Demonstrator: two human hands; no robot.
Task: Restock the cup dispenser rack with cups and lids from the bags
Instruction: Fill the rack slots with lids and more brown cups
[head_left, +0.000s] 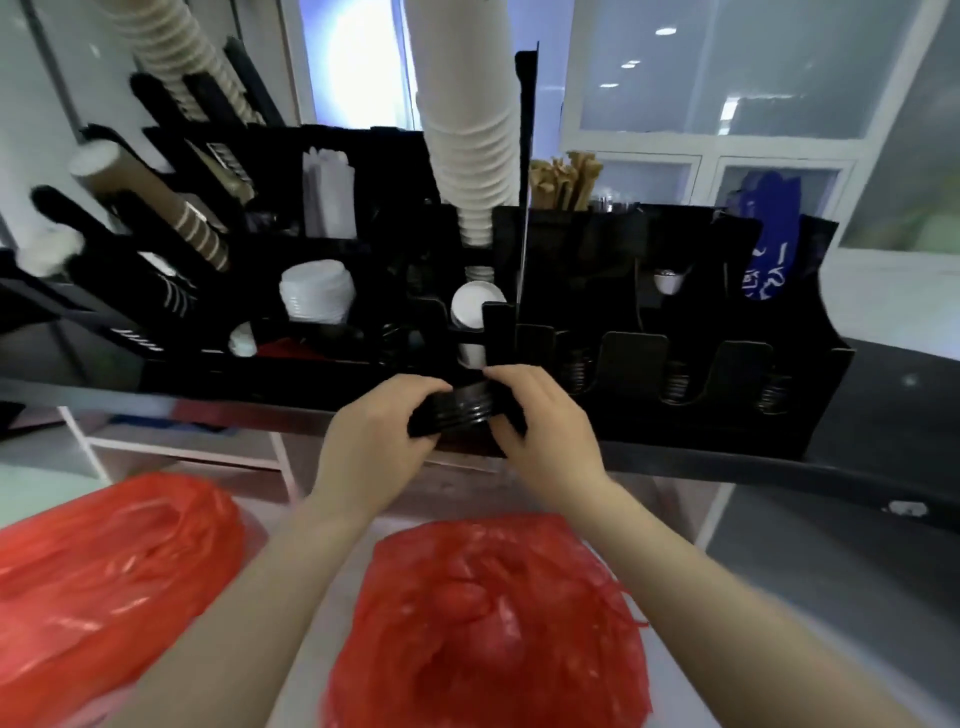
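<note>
From my remote seat: a dark, glossy counter (857, 415) runs across a bright room walled with frosted glass panels (727, 67), and a black cup dispenser rack (623, 291) stands along it. A tall ribbed column of white cups (467, 130) rises from the rack's middle; brown ridged cup stacks (182, 57) lean out at the left, beside a short pile of white lids (317, 296). Wooden stirrers (563, 179) bristle behind. My left hand (374, 431) and right hand (545, 421) both curl around a small stack of black lids (457, 410), gripping it from either side at the rack's front edge. Two crinkled, translucent red plastic bags (488, 623) sit below, nearest me.
</note>
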